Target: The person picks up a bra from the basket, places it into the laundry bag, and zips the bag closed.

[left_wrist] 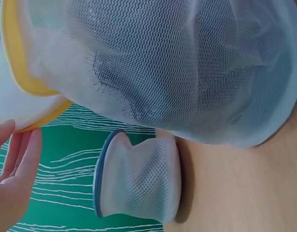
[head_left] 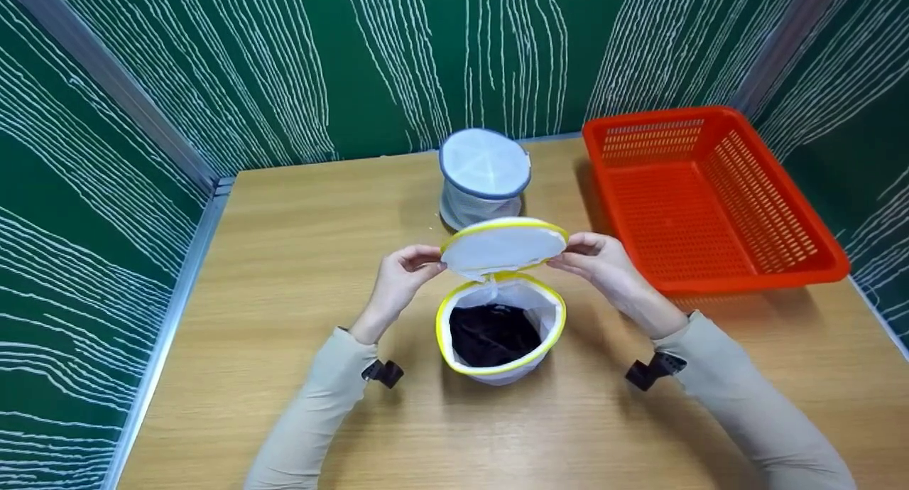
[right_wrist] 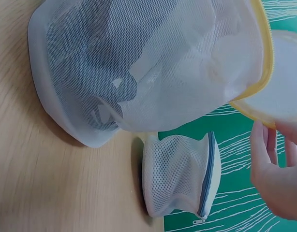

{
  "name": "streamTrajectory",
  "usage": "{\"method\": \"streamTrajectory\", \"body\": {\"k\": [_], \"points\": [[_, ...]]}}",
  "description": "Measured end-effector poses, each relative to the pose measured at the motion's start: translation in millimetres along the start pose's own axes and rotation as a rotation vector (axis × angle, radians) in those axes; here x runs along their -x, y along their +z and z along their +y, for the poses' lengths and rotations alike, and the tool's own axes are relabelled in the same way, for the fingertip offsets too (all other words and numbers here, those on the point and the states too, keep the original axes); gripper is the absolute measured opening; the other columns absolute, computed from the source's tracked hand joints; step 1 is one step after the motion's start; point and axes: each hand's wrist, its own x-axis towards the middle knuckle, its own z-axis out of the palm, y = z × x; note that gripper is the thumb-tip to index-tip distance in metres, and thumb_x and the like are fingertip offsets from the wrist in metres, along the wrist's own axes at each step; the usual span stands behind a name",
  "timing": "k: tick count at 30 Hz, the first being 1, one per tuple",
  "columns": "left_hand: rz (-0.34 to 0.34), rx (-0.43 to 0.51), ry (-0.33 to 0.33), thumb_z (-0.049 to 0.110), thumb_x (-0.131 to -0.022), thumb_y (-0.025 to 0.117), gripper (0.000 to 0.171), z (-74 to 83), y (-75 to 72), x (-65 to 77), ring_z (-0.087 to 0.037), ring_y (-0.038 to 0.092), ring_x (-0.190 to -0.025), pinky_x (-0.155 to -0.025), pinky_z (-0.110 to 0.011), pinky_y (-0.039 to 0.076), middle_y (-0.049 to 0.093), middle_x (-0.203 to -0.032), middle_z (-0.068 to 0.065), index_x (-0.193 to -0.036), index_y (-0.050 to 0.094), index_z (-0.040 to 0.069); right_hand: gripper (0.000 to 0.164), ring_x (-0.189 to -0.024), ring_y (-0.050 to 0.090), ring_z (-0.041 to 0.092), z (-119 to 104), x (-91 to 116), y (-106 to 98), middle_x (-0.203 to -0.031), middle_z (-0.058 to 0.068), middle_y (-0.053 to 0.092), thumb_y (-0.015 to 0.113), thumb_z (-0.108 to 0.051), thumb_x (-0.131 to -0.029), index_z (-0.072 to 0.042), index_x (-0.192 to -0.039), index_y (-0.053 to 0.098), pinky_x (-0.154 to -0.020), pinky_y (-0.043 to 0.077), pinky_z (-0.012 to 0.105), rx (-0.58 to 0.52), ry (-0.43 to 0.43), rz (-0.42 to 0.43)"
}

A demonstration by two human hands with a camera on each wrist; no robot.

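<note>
A white mesh laundry bag [head_left: 501,376] with a yellow zipper rim stands upright on the table. Dark cloth [head_left: 495,335] lies inside it and shows through the mesh in both wrist views. Its round lid [head_left: 505,252] is raised at the far side, joined to the bag at the back. My left hand [head_left: 403,280] pinches the lid's left edge between thumb and fingers. On the opposite edge, my right hand [head_left: 603,266] pinches the lid the same way. Behind the lid stands a second mesh bag [head_left: 485,165] with a blue-grey zipper rim, its top closed.
An orange-red plastic basket [head_left: 689,213] with slotted walls sits at the right rear of the wooden table [head_left: 298,263]. Green panels [head_left: 369,64] with white wavy lines enclose the back and sides.
</note>
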Motion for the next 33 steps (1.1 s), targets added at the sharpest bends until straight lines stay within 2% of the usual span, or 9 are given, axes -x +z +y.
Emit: {"method": "streamTrajectory", "body": {"k": [4,7,12,16,19,25,28,33], "points": [[-0.018,-0.021,0.053,-0.009,-0.075,0.062,0.017,2.6,-0.9,6.9,-0.009,0.061,-0.083,-0.077,-0.029,0.050,0.062,-0.092,-0.018,-0.092,0.061,-0.013,0.023,-0.079,0.062,0.011,-1,3,0,-0.082,-0.002,0.066,0.061,0.006,-0.078,-0.016,-0.079,0.065,-0.076,0.050,0.024,0.188,-0.026,0.038],[-0.043,-0.037,0.109,-0.009,-0.076,0.061,0.016,2.5,-2.5,12.4,-0.009,0.061,-0.083,-0.077,-0.028,0.050,0.061,-0.092,-0.021,-0.091,0.061,-0.014,0.018,-0.081,0.060,0.009,-1,6,0,-0.082,-0.004,0.064,0.065,0.002,-0.076,-0.016,-0.079,0.067,-0.074,0.049,0.021,0.305,-0.072,0.044],[-0.068,-0.085,0.193,-0.007,-0.077,0.061,0.012,1.7,-5.0,22.2,-0.013,0.060,-0.085,-0.079,-0.029,0.049,0.062,-0.092,-0.021,-0.088,0.064,-0.011,0.008,-0.085,0.060,0.014,1,11,1,-0.087,0.003,0.063,0.065,0.000,-0.076,0.000,-0.084,0.067,-0.076,0.049,0.023,0.358,-0.143,-0.020],[-0.067,-0.167,0.246,-0.005,-0.077,0.062,0.010,1.1,-5.4,28.5,-0.018,0.060,-0.088,-0.082,-0.030,0.048,0.064,-0.090,-0.016,-0.086,0.066,-0.006,0.012,-0.087,0.059,0.015,2,16,0,-0.091,0.007,0.062,0.064,-0.001,-0.077,0.007,-0.086,0.065,-0.078,0.049,0.023,0.424,-0.175,-0.067],[-0.063,-0.235,0.287,-0.005,-0.077,0.063,0.009,3.2,-4.3,33.6,-0.021,0.060,-0.089,-0.083,-0.029,0.047,0.065,-0.090,-0.013,-0.084,0.068,-0.004,0.012,-0.088,0.057,0.015,3,19,0,-0.092,0.012,0.061,0.064,0.001,-0.077,0.009,-0.086,0.064,-0.078,0.049,0.022,0.467,-0.213,-0.093],[-0.061,-0.327,0.351,-0.011,-0.074,0.062,0.008,21.4,2.3,46.8,-0.028,0.059,-0.088,-0.083,-0.029,0.047,0.063,-0.088,-0.019,-0.080,0.066,-0.007,0.008,-0.091,0.057,0.017,-7,30,12,-0.096,0.026,0.056,0.061,0.009,-0.076,0.010,-0.083,0.064,-0.078,0.048,0.020,0.536,-0.262,-0.132],[-0.059,-0.343,0.358,-0.011,-0.075,0.061,0.008,20.8,2.9,50.1,-0.029,0.058,-0.089,-0.083,-0.029,0.047,0.063,-0.089,-0.020,-0.080,0.066,-0.008,0.008,-0.093,0.057,0.018,-9,34,15,-0.098,0.027,0.056,0.061,0.009,-0.076,0.010,-0.083,0.063,-0.079,0.047,0.020,0.572,-0.258,-0.143],[-0.056,-0.348,0.348,-0.012,-0.075,0.061,0.008,15.8,2.9,53.5,-0.031,0.057,-0.090,-0.084,-0.029,0.047,0.061,-0.091,-0.021,-0.079,0.066,-0.008,0.009,-0.095,0.056,0.012,4,32,4,-0.101,0.022,0.057,0.062,0.007,-0.076,0.006,-0.085,0.065,-0.080,0.047,0.020,0.588,-0.252,-0.153]]}}
